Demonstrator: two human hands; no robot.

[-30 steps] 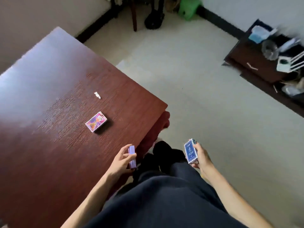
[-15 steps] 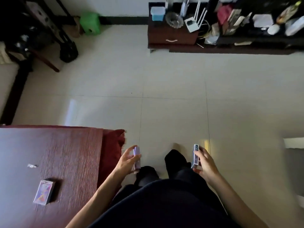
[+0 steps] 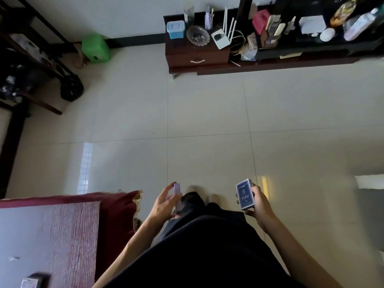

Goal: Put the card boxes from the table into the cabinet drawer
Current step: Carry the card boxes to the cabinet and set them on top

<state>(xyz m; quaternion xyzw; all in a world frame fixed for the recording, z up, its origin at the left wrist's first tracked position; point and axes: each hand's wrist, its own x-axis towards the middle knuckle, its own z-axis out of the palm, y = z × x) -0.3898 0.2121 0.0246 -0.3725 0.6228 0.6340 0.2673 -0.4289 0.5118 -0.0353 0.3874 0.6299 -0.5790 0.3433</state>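
My left hand (image 3: 164, 202) grips a light purple card box (image 3: 177, 195) edge-on, low in the middle of the view. My right hand (image 3: 258, 202) holds a dark blue card box (image 3: 244, 194) with its face turned up. A third, blurred card box (image 3: 29, 282) lies on the dark red table (image 3: 68, 231) at the bottom left corner. Far across the floor stands the dark wooden cabinet (image 3: 197, 51); its drawer with a pale handle (image 3: 197, 61) is shut.
The cabinet top carries a blue container (image 3: 175, 29), a glass dish (image 3: 197, 35) and a white router (image 3: 221, 38). A long low shelf (image 3: 301, 59) with clutter runs to the right. A green stool (image 3: 95, 47) and dark chair legs (image 3: 41, 84) stand at the left. A red cushion (image 3: 118, 213) lies beside the table.
The view has swung away from the table toward the cabinet, which has come closer. Both hands keep their boxes; the blue box has turned to show its face.
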